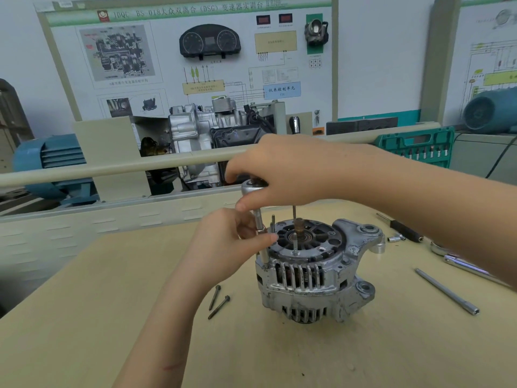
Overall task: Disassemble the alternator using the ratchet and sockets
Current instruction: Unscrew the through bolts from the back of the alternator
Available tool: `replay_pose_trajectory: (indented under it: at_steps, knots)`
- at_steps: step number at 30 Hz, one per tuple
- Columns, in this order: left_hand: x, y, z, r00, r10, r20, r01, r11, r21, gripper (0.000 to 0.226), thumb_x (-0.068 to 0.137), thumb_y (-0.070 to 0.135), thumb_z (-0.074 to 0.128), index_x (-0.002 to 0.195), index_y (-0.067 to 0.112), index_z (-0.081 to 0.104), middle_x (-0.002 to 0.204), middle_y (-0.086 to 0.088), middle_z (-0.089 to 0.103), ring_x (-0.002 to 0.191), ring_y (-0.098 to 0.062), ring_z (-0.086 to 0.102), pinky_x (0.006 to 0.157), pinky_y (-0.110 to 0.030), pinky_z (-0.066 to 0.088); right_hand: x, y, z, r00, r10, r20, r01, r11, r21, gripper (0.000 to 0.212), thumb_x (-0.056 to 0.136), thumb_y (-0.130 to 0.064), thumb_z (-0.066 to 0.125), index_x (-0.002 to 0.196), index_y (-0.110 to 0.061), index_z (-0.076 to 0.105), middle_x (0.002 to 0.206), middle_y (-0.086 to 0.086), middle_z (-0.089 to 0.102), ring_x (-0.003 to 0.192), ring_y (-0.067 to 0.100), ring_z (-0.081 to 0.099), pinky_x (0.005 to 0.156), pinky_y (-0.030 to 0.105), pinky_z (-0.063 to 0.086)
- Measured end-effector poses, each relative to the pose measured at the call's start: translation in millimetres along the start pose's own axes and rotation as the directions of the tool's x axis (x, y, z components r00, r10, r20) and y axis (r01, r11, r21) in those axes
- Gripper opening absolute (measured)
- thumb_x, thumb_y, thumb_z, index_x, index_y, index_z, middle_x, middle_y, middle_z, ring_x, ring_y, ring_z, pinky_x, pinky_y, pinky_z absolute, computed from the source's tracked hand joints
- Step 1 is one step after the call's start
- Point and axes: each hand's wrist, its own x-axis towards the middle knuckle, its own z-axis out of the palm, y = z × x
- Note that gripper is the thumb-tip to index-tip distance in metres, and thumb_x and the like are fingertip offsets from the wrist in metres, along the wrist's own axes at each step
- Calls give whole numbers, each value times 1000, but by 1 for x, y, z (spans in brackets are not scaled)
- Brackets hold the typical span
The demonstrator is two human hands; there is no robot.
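Note:
A silver alternator (313, 273) stands shaft-up on the tan table (112, 317). Over its left rim a ratchet head (251, 187) carries a vertical extension with a socket (263, 247) that reaches down to a bolt at the housing edge. My right hand (282, 172) grips the ratchet head from above. My left hand (232, 242) pinches the extension midway. A loosened long bolt (272, 224) sticks up beside the extension. Two removed bolts (218, 302) lie on the table left of the alternator.
A long extension bar (447, 291) lies at the right, with a second ratchet (464, 264), a small socket (394, 238) and a black-handled tool (402, 229) behind it. A green socket case (419, 145) stands at the back right. A gearbox training stand fills the background.

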Motion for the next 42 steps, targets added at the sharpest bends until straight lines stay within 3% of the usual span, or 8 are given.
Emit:
replay_pose_trajectory:
  at_steps: [4, 9, 13, 18, 25, 31, 36, 42]
  knots:
    - [1, 0, -1, 1000, -10, 26, 11, 999, -50, 31, 74, 32, 73, 77, 1, 68, 71, -12, 68, 56, -11, 54, 53, -22, 40, -3, 0, 1, 1000, -21, 15, 20, 998, 54, 33, 91, -36, 52, 122, -25, 52, 69, -23, 34, 62, -4, 36, 58, 22, 33]
    - [0, -2, -9, 980, -41, 194, 87, 968, -234, 5, 79, 18, 69, 80, 23, 70, 84, 1, 74, 79, -4, 67, 80, -26, 52, -3, -2, -2, 997, -60, 42, 53, 989, 141, 33, 91, -26, 54, 124, -24, 53, 75, -28, 36, 71, -5, 41, 64, -1, 31]
    - [-1, -1, -6, 995, -17, 102, 33, 988, -153, 8, 75, 23, 72, 71, 17, 69, 73, 2, 71, 65, -1, 62, 63, -15, 47, -1, 0, -2, 999, -37, 10, 37, 998, 60, 40, 88, -39, 55, 125, -25, 51, 76, -22, 38, 70, 1, 40, 57, 17, 30]
    - [1, 0, 0, 1000, -23, 15, 24, 995, -100, 34, 73, 30, 74, 73, -2, 63, 64, -15, 63, 54, -19, 53, 52, -25, 41, -2, 1, 1, 1000, 4, -26, -5, 1000, -24, 33, 87, -48, 52, 109, -24, 56, 67, -18, 38, 61, -3, 35, 50, 22, 28]
    - [0, 1, -1, 995, -71, 71, 83, 977, -197, 21, 76, 21, 72, 67, 8, 61, 54, -2, 67, 53, -10, 65, 55, -18, 48, -10, 9, -7, 993, 19, 116, -41, 982, 184, 41, 92, -40, 48, 130, -23, 51, 115, -9, 60, 93, 6, 53, 70, 9, 38]
    - [0, 0, -3, 993, -74, 93, 92, 972, -216, 14, 76, 21, 72, 73, 11, 64, 59, -1, 69, 57, -11, 67, 61, -21, 52, -7, 10, -7, 989, 23, 148, -36, 996, 83, 32, 92, -41, 45, 95, -14, 62, 70, -5, 56, 62, 10, 52, 55, 19, 36]
    - [-1, -3, -9, 981, -61, 182, 105, 964, -243, 10, 82, 15, 65, 84, 25, 65, 74, -2, 73, 66, -9, 69, 78, -23, 53, -4, 5, -10, 979, -58, 193, 36, 993, 113, 17, 94, -30, 45, 84, -22, 56, 76, -4, 56, 68, 14, 50, 62, 29, 38]
    - [0, -3, -1, 1000, -21, -21, 21, 1000, -22, 18, 80, 25, 69, 74, 9, 62, 62, -3, 68, 51, -5, 63, 54, -20, 46, 4, 4, -6, 994, 21, 104, -17, 999, -43, 40, 90, -49, 45, 81, -12, 57, 59, -5, 42, 54, 10, 39, 49, 24, 29]
